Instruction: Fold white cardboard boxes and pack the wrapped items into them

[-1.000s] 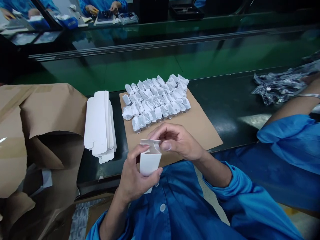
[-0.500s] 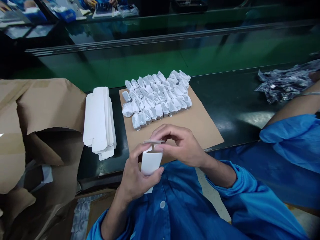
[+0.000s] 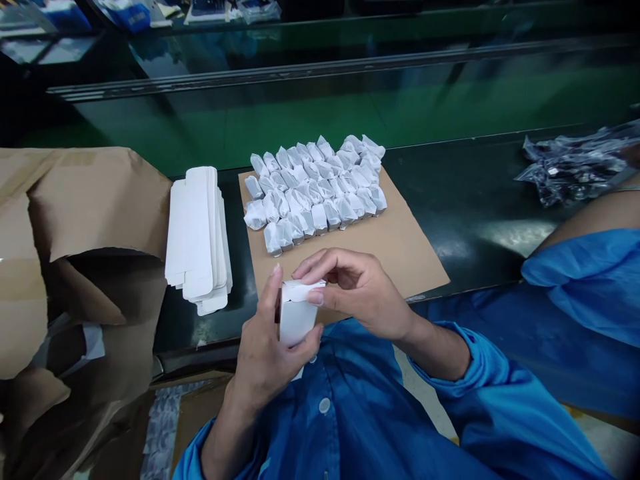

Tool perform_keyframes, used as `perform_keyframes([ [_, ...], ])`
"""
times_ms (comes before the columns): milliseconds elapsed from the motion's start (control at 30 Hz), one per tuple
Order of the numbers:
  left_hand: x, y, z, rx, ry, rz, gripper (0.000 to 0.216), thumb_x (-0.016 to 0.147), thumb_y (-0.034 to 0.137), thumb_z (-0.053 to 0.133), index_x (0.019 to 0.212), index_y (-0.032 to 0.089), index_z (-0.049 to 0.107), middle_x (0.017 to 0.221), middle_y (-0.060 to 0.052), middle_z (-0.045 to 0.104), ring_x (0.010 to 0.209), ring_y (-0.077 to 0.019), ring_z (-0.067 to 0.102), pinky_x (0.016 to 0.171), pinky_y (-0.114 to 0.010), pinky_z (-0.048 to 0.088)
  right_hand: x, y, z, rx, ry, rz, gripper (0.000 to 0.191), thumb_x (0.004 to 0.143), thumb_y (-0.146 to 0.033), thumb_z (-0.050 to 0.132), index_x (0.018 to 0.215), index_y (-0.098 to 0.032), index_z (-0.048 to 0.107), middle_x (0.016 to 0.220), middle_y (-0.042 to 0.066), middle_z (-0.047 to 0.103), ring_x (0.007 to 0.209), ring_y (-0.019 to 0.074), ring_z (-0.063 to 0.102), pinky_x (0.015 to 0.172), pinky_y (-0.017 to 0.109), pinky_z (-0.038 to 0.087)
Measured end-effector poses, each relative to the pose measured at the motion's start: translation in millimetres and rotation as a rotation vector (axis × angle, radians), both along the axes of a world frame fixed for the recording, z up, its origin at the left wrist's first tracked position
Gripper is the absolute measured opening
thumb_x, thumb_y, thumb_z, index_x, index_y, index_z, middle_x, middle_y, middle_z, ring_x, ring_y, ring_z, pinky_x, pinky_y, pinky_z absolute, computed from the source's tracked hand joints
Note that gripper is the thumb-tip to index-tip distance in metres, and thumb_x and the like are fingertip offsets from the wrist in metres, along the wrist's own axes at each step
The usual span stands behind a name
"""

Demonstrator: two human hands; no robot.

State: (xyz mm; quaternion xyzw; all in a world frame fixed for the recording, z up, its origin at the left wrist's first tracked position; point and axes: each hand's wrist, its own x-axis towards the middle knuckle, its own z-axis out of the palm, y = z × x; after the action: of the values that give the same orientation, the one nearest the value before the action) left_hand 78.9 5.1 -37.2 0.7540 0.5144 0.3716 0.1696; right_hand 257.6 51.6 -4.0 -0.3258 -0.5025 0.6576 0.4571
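The small white carton (image 3: 296, 319) is sitting upright in my left hand (image 3: 267, 353), close to my chest and just below the near edge of the dark bench (image 3: 465, 200); my left fingers are wrapping round its body and gripping it firmly, with the thumb running up its left side. My right hand (image 3: 357, 290) is closing narrowly on the carton's top flap (image 3: 303, 291), the fingertips pinching and pressing it down over the opening. I am seeing a brown cardboard sheet (image 3: 400, 250) lying on the bench just beyond my hands, and rows of small white-wrapped pieces (image 3: 317, 190) are packing its far half, touching one another. A stack of flat white carton blanks (image 3: 197, 233) is lying just left of the sheet, and an open brown shipping box (image 3: 75, 220) is standing further left with its flaps up. A heap of clear plastic bags (image 3: 575, 167) is lying at the far right of the bench, well apart from my hands, and another person's blue sleeve (image 3: 585, 280) is resting at the right edge.
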Motion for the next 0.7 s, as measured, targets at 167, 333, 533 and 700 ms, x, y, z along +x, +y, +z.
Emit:
perform_keyframes([
  [167, 0, 1, -0.2, 0.052, 0.112, 0.022, 0.097, 0.079, 0.036, 0.070, 0.157, 0.025, 0.012, 0.127, -0.015, 0.065, 0.095, -0.0259, 0.072, 0.065, -0.031, 0.059, -6, -3, -0.7, -0.001, 0.030, -0.057, 0.013, 0.081, -0.023, 0.076, 0.093, -0.018, 0.073, 0.100, 0.006, 0.072, 0.096, 0.0188, 0.067, 0.083, 0.033, 0.055],
  [333, 1, -1, -3.6, 0.012, 0.148, 0.033, 0.103, 0.079, 0.034, 0.069, 0.157, 0.023, 0.003, 0.128, -0.018, 0.064, 0.089, -0.0284, 0.073, 0.057, -0.031, 0.057, -7, -5, -0.2, 0.088, -0.028, -0.082, 0.010, 0.084, -0.021, 0.074, 0.093, -0.018, 0.075, 0.103, 0.006, 0.072, 0.099, 0.0192, 0.068, 0.084, 0.034, 0.056],
  [533, 3, -6, -6.6, -0.097, 0.141, 0.040, 0.102, 0.082, 0.032, 0.066, 0.157, 0.023, -0.003, 0.136, -0.022, 0.058, 0.080, -0.0263, 0.073, 0.051, -0.029, 0.053, -5, -10, -15.8, 0.460, -0.217, -0.067, 0.021, 0.083, -0.023, 0.075, 0.104, -0.020, 0.069, 0.115, 0.008, 0.069, 0.110, 0.0199, 0.064, 0.095, 0.038, 0.053],
  [700, 0, -7, -10.6, -0.220, 0.106, 0.042, 0.096, 0.084, 0.033, 0.064, 0.157, 0.024, 0.002, 0.136, -0.021, 0.057, 0.082, -0.0264, 0.072, 0.053, -0.031, 0.055, -20, -20, -43.9, 0.449, -0.183, -0.218, 0.030, 0.085, -0.027, 0.073, 0.114, -0.024, 0.064, 0.117, 0.007, 0.068, 0.115, 0.0192, 0.062, 0.101, 0.037, 0.050],
])
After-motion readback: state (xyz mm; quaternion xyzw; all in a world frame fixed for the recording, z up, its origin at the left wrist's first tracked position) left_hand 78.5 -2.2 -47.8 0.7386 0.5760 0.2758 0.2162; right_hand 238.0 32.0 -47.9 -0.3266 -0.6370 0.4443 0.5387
